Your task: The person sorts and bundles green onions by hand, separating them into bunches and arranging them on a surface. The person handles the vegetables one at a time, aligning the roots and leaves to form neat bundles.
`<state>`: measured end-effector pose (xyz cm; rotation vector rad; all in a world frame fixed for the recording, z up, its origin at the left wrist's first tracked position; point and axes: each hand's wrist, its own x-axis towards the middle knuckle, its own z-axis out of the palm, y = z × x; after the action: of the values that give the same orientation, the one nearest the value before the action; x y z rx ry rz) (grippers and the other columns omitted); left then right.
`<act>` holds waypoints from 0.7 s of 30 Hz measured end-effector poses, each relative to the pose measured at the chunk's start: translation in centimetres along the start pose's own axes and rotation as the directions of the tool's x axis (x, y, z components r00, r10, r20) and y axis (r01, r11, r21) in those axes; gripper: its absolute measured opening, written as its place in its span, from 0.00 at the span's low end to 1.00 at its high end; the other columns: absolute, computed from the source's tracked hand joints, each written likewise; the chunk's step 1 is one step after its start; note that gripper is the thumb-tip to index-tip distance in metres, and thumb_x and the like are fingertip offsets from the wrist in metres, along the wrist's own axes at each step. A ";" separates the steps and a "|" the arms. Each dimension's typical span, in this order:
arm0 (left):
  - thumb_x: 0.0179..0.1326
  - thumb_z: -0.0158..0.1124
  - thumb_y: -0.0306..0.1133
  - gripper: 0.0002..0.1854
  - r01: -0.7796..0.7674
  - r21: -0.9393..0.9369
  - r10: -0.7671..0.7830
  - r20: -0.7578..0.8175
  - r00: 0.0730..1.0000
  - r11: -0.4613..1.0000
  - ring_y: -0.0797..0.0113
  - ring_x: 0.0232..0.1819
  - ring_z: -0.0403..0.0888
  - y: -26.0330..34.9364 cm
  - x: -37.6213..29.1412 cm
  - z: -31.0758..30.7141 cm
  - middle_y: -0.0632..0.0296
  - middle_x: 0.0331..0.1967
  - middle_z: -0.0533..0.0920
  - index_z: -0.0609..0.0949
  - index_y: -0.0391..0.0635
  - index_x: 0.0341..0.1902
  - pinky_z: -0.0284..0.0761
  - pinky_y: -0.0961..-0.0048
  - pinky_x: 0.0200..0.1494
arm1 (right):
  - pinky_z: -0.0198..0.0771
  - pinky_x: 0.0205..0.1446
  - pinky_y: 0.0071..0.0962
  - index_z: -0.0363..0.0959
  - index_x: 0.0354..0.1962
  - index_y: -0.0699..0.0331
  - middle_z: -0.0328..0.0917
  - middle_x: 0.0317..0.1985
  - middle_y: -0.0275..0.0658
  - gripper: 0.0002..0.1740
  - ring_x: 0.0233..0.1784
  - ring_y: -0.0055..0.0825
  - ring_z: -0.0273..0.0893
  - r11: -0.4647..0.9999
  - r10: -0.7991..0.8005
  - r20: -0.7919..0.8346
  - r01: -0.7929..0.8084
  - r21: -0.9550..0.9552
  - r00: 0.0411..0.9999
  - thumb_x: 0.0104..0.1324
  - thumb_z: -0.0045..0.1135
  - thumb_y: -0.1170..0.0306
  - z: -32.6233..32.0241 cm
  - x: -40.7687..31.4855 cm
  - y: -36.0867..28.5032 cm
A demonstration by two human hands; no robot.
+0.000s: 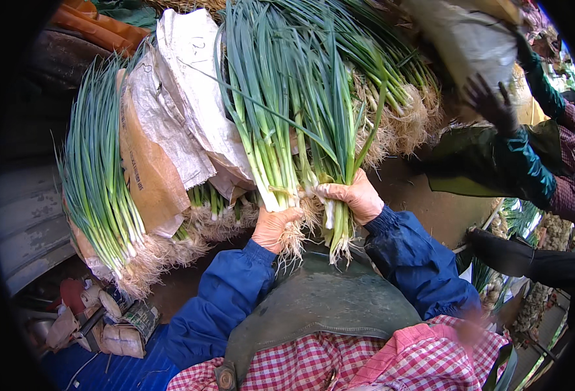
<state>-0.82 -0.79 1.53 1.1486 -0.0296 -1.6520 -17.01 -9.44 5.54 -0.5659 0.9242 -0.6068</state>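
My left hand is closed around the white lower stems of a bunch of green onions, whose roots hang below my fingers. A second bunch of green onions is in my right hand, gripped just above its roots with the thumb across the stems. The two bunches are side by side, their long green leaves pointing away from me and partly overlapping. Both hands are bare or thinly gloved; I cannot tell which. A dark rubber apron lies just below the roots.
At the left is a large pile of green onions, beside woven sacks with more root ends beneath. Another pile lies behind the right bunch. A co-worker's hand and sleeve are at the right. Assorted rolls and packets are at lower left.
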 end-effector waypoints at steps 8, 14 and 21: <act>0.42 0.59 0.14 0.23 0.008 -0.015 -0.007 0.038 0.999 1.000 0.68 0.34 0.79 -1.0 -2.9 0.3 0.58 0.36 0.79 0.72 0.36 0.46 0.76 0.77 0.36 | 0.73 0.37 0.23 0.70 0.42 0.71 0.77 0.34 0.39 0.21 0.31 0.25 0.75 0.968 -0.005 0.016 0.009 -0.249 1.000 0.48 0.62 0.80 0.5 -1.3 0.9; 0.42 0.60 0.15 0.23 -0.091 0.017 0.092 -0.020 0.996 0.996 0.70 0.32 0.78 -5.3 -4.6 -1.2 0.60 0.33 0.78 0.72 0.36 0.46 0.76 0.78 0.33 | 0.71 0.37 0.28 0.73 0.41 0.64 0.77 0.26 0.45 0.24 0.28 0.30 0.76 0.401 0.240 0.094 -0.011 -0.916 0.966 0.45 0.61 0.62 -0.4 -0.1 3.3; 0.38 0.55 0.09 0.28 -0.118 -0.139 0.121 0.012 0.993 0.983 0.62 0.39 0.79 -7.3 -6.1 -0.7 0.53 0.40 0.78 0.70 0.35 0.49 0.78 0.71 0.40 | 0.70 0.28 0.24 0.73 0.36 0.70 0.76 0.21 0.38 0.17 0.21 0.23 0.73 0.675 0.402 0.135 -0.193 -0.712 0.906 0.48 0.63 0.70 -5.0 -4.1 5.0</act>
<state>-5.88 7.30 1.24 1.0057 0.0024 -1.5351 -22.05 -4.01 1.97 -1.1117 0.9286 0.1616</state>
